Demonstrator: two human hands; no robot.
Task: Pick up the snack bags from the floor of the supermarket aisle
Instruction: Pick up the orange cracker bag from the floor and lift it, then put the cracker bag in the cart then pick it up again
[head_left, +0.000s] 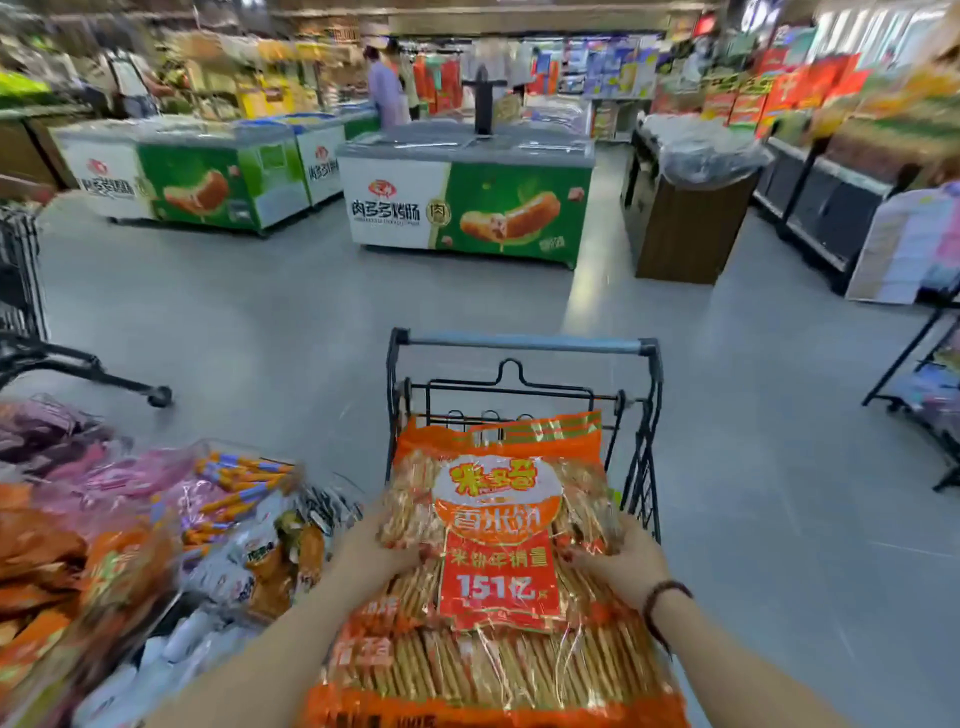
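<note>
A large orange snack bag of rice crackers, with a red and white label, is held over a black shopping cart. My left hand grips its left edge and my right hand grips its right edge; a dark bead bracelet is on the right wrist. Under it in the cart lies another orange cracker bag, and a third orange bag stands behind it. No snack bags are visible on the grey floor.
A display bin heaped with mixed snack bags is at my left. Green and white chest freezers stand ahead, a wooden stand and shelves at right, a black rack at left. A person stands far off.
</note>
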